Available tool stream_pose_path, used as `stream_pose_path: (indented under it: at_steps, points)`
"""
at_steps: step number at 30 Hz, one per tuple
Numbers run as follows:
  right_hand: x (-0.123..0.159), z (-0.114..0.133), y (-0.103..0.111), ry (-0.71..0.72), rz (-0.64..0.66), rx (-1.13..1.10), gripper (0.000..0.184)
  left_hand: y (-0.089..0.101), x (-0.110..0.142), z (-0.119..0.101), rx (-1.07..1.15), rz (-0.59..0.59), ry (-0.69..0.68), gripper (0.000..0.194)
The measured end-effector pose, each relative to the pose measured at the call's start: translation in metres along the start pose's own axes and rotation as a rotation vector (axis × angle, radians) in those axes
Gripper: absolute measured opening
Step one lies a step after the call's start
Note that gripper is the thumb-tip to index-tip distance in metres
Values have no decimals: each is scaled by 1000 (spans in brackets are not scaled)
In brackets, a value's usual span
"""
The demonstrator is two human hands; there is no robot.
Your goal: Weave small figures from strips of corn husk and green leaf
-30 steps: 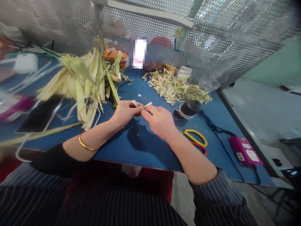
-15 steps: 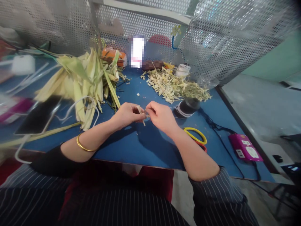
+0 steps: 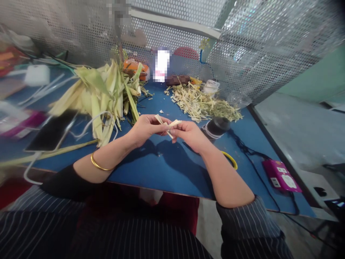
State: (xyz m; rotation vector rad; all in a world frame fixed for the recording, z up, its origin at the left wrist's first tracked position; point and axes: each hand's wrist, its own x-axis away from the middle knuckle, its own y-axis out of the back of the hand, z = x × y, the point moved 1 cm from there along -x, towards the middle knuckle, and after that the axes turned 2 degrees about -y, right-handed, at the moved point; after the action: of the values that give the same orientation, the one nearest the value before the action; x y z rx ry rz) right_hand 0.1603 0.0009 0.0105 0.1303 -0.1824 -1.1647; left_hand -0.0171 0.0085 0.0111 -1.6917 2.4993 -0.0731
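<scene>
Above the blue table [image 3: 172,169], both of my hands meet at a few narrow, pale husk strips [image 3: 176,123] that cross each other. My left hand [image 3: 145,130] pinches the strips from the left between thumb and fingers. From the other side, my right hand [image 3: 193,136] grips them with its fingertips. Where the strips join is partly hidden by the fingers. Just right of my right hand stands a black spool [image 3: 219,125] wound with white thread. A yellow scissor handle [image 3: 230,160] shows beside my right forearm, which covers the rest.
Large corn husks [image 3: 94,86] are heaped at the left, near a dark phone [image 3: 51,133] with a white cable. Husk scraps [image 3: 192,100] lie at the back right. A magenta power socket box [image 3: 281,176] sits at the right edge. Perforated metal panels [image 3: 178,28] stand behind the table.
My right hand has turned, its fingers now lower and flatter on the strips. The strips fan out more visibly. My right forearm now hides the red scissor handle. The view has shifted slightly.
</scene>
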Motion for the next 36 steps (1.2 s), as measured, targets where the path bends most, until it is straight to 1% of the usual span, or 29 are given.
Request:
stream_pose_path:
  at_steps: [3,5,10,12,14,17,19,21,25,29,33,36]
  points:
    - [0,-1,-4,6,-21,138,5,3,-2,2,53,-84,20,21]
    - [-1,-3,-3,25,-66,160,4,5,-3,4,106,-102,48,21]
    - [-2,0,1,205,-349,179,11,5,-4,5,210,-113,128,19]
    - [0,3,1,253,-415,204,12,4,-4,5,229,-114,153,18]
    - [2,5,-2,280,-438,262,13,3,-3,5,239,-106,165,17]
    - [2,4,-6,270,-429,347,14,2,-3,6,243,-100,180,17]
    - [1,0,-8,222,-389,335,14,2,-4,8,247,-101,192,18]
    - [-1,-3,-9,191,-338,277,14,2,-4,9,259,-102,199,19]
    - [-2,-4,-7,210,-287,161,13,3,-6,11,295,-107,202,23]
    - [-1,0,-5,209,-261,104,13,4,-7,10,317,-153,230,27]
    - [0,3,-5,254,-280,47,13,4,-7,12,330,-177,224,24]
    - [3,5,-8,277,-292,24,13,4,-7,14,338,-164,227,22]
